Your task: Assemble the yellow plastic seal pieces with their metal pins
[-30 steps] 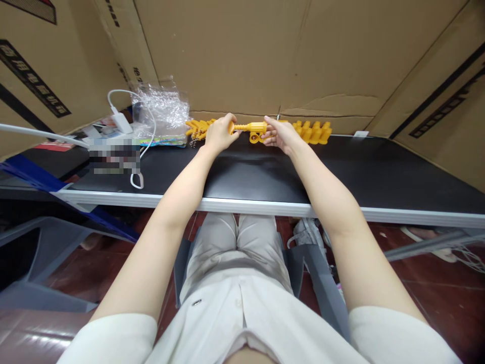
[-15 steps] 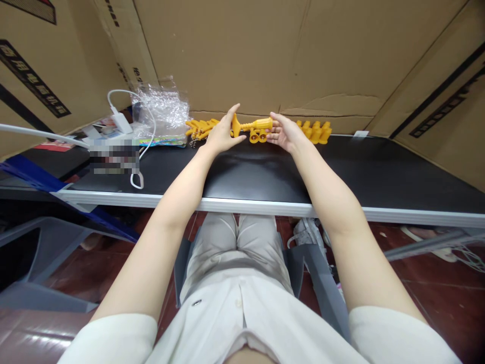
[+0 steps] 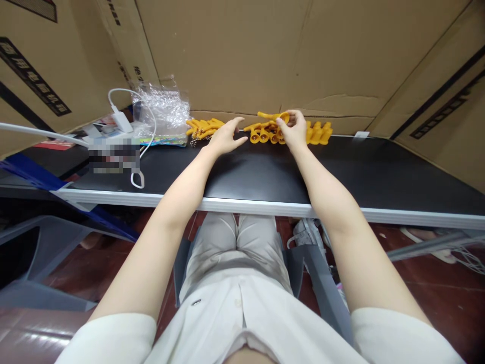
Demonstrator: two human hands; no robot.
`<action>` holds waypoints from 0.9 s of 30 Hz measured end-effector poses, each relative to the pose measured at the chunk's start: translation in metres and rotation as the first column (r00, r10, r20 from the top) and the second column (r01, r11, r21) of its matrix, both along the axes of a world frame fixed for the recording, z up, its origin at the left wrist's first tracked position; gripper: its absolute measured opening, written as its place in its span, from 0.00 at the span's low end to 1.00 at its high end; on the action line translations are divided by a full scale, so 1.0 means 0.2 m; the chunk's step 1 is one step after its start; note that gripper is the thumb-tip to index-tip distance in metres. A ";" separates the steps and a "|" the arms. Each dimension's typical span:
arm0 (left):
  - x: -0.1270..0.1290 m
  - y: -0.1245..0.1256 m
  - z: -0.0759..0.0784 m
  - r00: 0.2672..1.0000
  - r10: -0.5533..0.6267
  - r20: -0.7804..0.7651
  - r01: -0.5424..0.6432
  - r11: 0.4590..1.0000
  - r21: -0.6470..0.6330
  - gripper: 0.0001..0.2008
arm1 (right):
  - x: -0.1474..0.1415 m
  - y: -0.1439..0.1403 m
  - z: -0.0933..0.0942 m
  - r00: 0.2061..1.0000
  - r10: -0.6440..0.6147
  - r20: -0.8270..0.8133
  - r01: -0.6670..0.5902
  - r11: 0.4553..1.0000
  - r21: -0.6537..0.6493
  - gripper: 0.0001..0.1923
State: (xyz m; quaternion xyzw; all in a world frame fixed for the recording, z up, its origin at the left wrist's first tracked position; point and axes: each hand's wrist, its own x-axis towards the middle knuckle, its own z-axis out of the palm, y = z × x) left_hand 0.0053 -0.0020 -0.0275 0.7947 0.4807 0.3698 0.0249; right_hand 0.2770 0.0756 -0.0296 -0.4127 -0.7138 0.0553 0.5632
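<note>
My right hand [image 3: 294, 132] is closed on a yellow plastic horn-shaped piece [image 3: 269, 116], gripping its flared end while the thin stem points left. Just below it, a row of similar yellow flared pieces [image 3: 262, 135] lies on the black tabletop with round mouths facing me, partly covered by my fingers. My left hand [image 3: 226, 136] is open, thumb and fingers apart with nothing between them. Left of that hand is a heap of yellow pieces with small metal chains [image 3: 202, 129]. Ribbed yellow pieces [image 3: 319, 133] stand close together just right of my right hand.
Clear plastic bags [image 3: 162, 114] lie on a colourful packet at the back left, beside a white charger [image 3: 122, 121] and its cable. Cardboard walls [image 3: 246, 55] close off the back and sides. A metal strip [image 3: 257, 206] edges the black table [image 3: 397, 177].
The long yellow piece held between both hands has left my left hand. My right hand has closed on a flared yellow piece and tilted it above the row.
</note>
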 end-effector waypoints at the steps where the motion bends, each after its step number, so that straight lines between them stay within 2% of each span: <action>1: 0.00 0.01 0.00 1.000 -0.004 -0.003 0.004 1.000 0.001 0.33 | 0.00 -0.03 0.00 0.995 -0.075 0.059 0.076 0.997 -0.020 0.36; 5: 0.00 0.00 0.00 0.999 0.015 -0.031 -0.016 1.000 -0.021 0.31 | -0.05 -0.19 0.04 0.889 -0.250 0.384 0.295 0.954 -0.061 0.23; 9: 0.00 -0.01 0.01 0.998 0.021 -0.061 -0.023 1.000 -0.021 0.29 | -0.09 -0.27 0.06 0.764 -0.303 0.569 0.396 0.917 -0.043 0.25; 13: 0.01 -0.02 0.02 0.997 0.018 -0.079 -0.020 0.999 -0.027 0.28 | -0.12 -0.25 0.03 0.711 -0.292 0.640 0.424 0.903 -0.060 0.25; 19: 0.02 -0.04 0.03 0.996 0.022 -0.082 -0.026 0.999 -0.046 0.27 | -0.16 -0.24 0.01 0.678 -0.273 0.682 0.443 0.893 -0.082 0.24; 27: 0.03 -0.04 0.03 0.991 0.032 -0.129 -0.037 0.999 -0.040 0.22 | -0.18 -0.20 -0.02 0.645 -0.324 0.692 0.469 0.883 -0.025 0.24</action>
